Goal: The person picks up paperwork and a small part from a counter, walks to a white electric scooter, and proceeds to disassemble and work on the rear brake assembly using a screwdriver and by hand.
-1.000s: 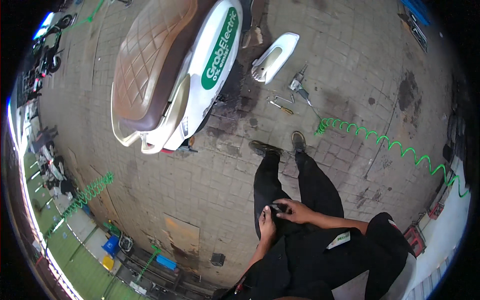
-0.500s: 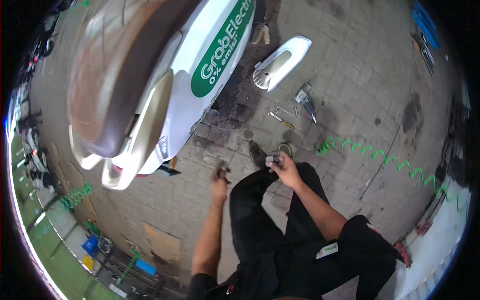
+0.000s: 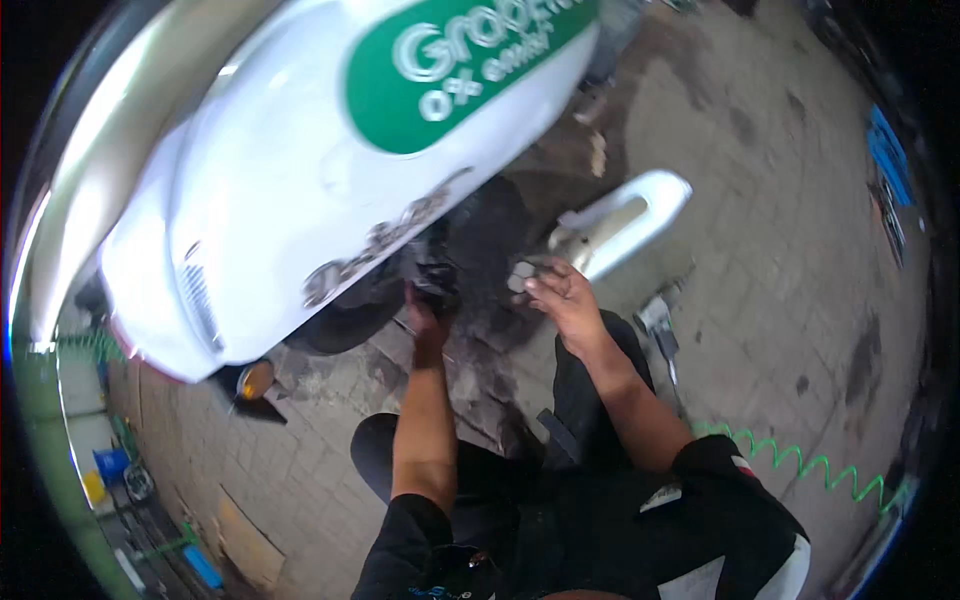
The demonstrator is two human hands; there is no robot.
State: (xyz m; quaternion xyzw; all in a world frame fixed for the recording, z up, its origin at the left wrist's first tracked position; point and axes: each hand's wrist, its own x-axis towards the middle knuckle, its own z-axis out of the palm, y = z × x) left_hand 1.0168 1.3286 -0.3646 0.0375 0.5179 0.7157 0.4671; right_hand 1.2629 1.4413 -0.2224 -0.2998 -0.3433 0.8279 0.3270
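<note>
A white scooter (image 3: 300, 200) with a green oval panel fills the upper left. My left hand (image 3: 428, 322) reaches into the dark underside of the scooter (image 3: 470, 240), its fingers curled around a small dark part (image 3: 432, 280) there. My right hand (image 3: 562, 298) is raised just to the right of it and pinches a small grey metal piece (image 3: 518, 278) at the fingertips. I am crouched over the paving in black clothes, with both forearms stretched forward.
A detached white body panel (image 3: 622, 222) lies on the brick paving beyond my right hand. A metal tool (image 3: 658, 325) lies by my right knee, with a green coiled hose (image 3: 800, 462) behind it. An orange lamp (image 3: 255, 378), a blue bucket (image 3: 110, 462) and cardboard (image 3: 245, 545) are at the left.
My view has dropped much closer to the scooter. Both hands have moved from my lap forward to the dark underside, the left going in first.
</note>
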